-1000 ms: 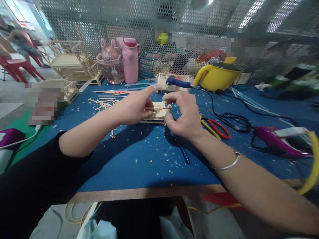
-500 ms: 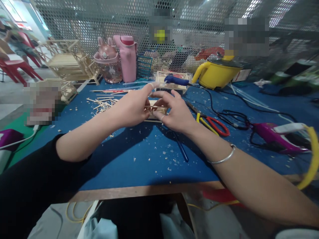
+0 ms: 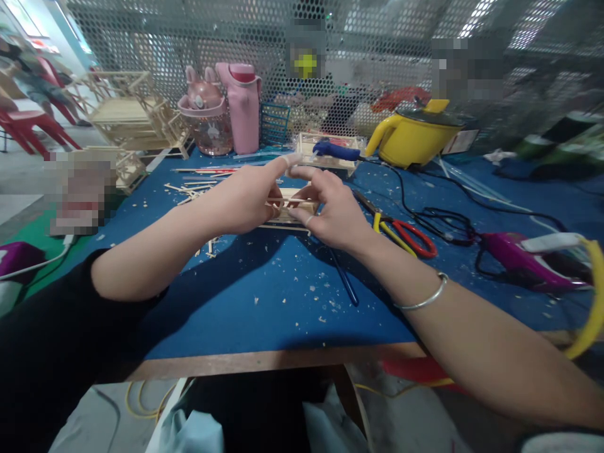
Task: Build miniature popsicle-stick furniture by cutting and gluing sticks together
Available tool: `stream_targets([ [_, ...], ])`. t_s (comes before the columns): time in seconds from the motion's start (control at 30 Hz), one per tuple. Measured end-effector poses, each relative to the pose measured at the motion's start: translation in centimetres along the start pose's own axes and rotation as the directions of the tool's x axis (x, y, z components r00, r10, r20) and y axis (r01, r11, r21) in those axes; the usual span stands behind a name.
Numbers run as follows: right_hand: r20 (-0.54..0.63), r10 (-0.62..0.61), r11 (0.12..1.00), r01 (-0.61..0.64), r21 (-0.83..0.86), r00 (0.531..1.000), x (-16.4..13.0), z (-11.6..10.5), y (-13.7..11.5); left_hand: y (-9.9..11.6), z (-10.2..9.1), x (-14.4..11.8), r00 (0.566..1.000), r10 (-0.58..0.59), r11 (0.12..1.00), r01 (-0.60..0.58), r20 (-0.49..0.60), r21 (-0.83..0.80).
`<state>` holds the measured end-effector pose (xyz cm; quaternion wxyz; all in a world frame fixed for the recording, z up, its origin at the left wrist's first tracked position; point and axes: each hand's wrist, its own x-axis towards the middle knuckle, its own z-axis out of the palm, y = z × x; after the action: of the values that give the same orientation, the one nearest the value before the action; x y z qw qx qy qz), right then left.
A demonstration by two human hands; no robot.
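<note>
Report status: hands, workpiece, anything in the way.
Left hand and right hand at small wooden stick frame, exact grip hidden. Frame low on blue table, partly covered by fingers. Pliers off right, clear of frame.

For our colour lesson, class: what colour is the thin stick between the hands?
Pale beige, like bare wood; the stick shows best in the head view.

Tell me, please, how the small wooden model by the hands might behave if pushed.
The wooden model would probably feel light, given its thin strips. They might snap if squeezed; its low, flat shape looks unlikely to tip.
</note>
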<state>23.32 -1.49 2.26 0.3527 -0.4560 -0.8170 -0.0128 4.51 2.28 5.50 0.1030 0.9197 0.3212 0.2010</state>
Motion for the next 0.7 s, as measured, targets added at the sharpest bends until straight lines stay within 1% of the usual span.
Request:
stream_targets([
  [0.27, 0.001, -0.019, 0.999, 0.019, -0.03, 1.0, 0.0, 0.0, 0.0, 0.1, 0.3, 0.0, 1.0, 0.005, 0.999, -0.007, -0.023, -0.051],
  [0.43, 0.042, -0.041, 0.999, 0.041, -0.002, 0.998, -0.1, 0.0, 0.2, 0.2, 0.1, 0.0, 1.0, -0.021, 0.998, 0.022, 0.004, -0.054],
  [0.53, 0.056, -0.055, 0.998, 0.055, 0.008, 0.997, -0.2, -0.2, 0.3, 0.1, 0.0, -0.1, 1.0, -0.018, 0.999, 0.018, -0.003, -0.034],
  [0.63, 0.059, -0.092, 0.995, 0.09, 0.037, 0.994, -0.2, -0.6, 0.2, -0.2, -0.5, -0.1, 1.0, 0.004, 1.0, -0.005, -0.027, -0.028],
  [0.7, 0.022, -0.123, 0.991, 0.121, 0.052, 0.992, -0.3, -1.0, 0.1, -0.4, -1.3, -0.2, 0.999, 0.008, 0.999, -0.009, -0.039, -0.034],
])
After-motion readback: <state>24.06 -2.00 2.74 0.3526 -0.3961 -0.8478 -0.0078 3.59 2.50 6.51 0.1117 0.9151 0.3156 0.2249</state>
